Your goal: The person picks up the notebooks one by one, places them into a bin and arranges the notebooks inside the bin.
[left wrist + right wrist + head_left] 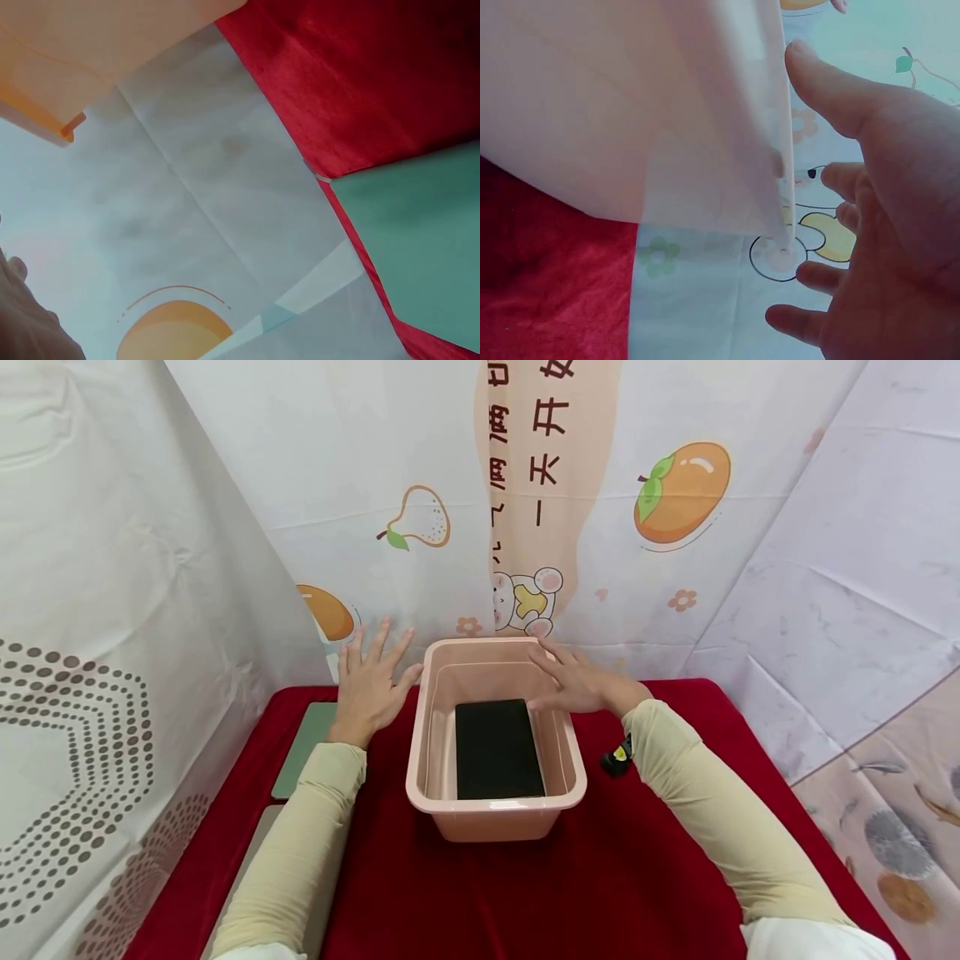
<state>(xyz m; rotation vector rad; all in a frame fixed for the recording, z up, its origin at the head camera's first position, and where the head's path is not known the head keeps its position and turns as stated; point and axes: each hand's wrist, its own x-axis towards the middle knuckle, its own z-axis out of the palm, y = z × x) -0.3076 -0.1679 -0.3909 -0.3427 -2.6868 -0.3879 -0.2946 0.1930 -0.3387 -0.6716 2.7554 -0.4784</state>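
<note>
A pale pink plastic tub (498, 827) stands on the red cloth, with a black rectangular slab (497, 750) lying inside it; whether this is a box or a book I cannot tell. My left hand (370, 687) hovers by the tub's left rim, fingers spread and straight, thumb close to the edge. Over the right rim is my right hand (573, 681), its fingers extended and holding nothing. In the right wrist view that hand (885, 202) shows loosely spread fingers next to the tub's wall (630, 112). Only part of the left hand (30, 319) enters its own wrist view.
A green flat panel (311, 747) lies at the table's left edge, and a grey one (255, 852) sits nearer, partly under my left sleeve. A small black object with a yellow mark (617, 758) is beside my right sleeve. Printed curtains (337, 460) hang behind the table.
</note>
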